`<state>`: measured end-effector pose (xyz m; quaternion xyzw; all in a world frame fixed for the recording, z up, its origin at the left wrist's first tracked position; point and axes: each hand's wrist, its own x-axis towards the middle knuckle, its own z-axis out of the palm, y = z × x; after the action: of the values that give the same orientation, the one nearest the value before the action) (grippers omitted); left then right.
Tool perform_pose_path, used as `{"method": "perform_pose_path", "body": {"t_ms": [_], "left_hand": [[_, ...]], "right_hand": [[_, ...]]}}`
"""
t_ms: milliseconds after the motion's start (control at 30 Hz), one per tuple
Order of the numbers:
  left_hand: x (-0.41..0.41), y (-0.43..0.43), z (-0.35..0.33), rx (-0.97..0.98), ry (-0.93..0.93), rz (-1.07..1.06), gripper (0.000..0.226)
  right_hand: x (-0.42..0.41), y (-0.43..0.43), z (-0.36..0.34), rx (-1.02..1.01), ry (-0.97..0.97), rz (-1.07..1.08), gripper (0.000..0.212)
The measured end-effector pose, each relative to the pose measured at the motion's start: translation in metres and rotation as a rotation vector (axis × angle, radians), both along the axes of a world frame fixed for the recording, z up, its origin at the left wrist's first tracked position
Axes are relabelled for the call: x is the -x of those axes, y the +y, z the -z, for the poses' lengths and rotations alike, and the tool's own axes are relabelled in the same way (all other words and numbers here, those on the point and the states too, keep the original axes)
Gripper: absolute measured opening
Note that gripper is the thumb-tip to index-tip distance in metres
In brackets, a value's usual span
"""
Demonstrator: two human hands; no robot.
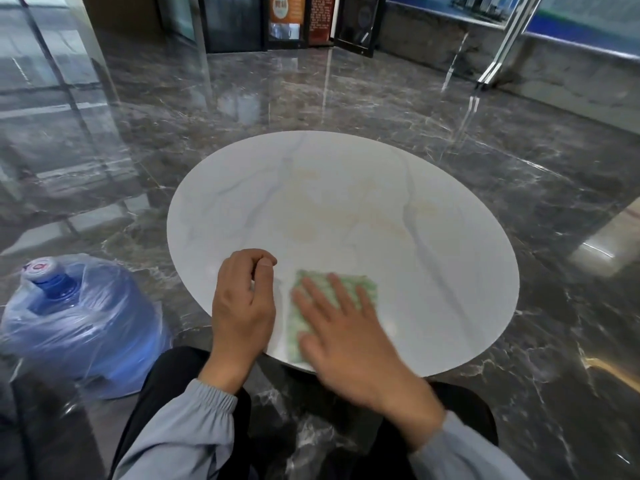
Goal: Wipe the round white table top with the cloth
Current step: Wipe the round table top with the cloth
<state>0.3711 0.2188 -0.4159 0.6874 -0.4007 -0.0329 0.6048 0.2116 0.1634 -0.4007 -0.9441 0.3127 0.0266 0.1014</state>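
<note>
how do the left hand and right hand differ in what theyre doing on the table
The right hand lies flat with fingers spread, pressing the green cloth onto the table top; the left hand is loosely curled and touches no cloth. The right hand looks motion-blurred; the left hand is sharp. Both are over the near edge of the table top and wear grey sleeves.

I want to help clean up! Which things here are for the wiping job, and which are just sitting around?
For the job:
- green cloth
- round white table top, with faint yellowish marks
- right hand, flat on the cloth
- left hand, resting on the table's near edge

Just sitting around:
- blue water jug in clear plastic wrap, on the floor
- posters at the far wall
</note>
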Motion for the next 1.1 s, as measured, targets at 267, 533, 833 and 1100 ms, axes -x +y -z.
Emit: {"method": "perform_pose_path", "body": {"t_ms": [267, 533, 833, 1100], "left_hand": [[-0.006, 0.001, 0.001, 0.044, 0.103, 0.057, 0.029], [-0.004, 0.001, 0.001, 0.052, 0.136, 0.04, 0.029], [-0.013, 0.005, 0.0, 0.25, 0.413, 0.034, 0.026], [-0.063, 0.011, -0.014, 0.192, 0.237, -0.094, 0.022]], "right_hand": [[0.015, -0.016, 0.002, -0.021, -0.018, -0.011, 0.063], [0.045, -0.073, 0.001, 0.01, 0.02, 0.357, 0.062], [-0.001, 0.021, -0.003, -0.013, -0.032, -0.139, 0.064], [0.026, -0.046, 0.0, 0.02, 0.063, 0.248, 0.066]]}}
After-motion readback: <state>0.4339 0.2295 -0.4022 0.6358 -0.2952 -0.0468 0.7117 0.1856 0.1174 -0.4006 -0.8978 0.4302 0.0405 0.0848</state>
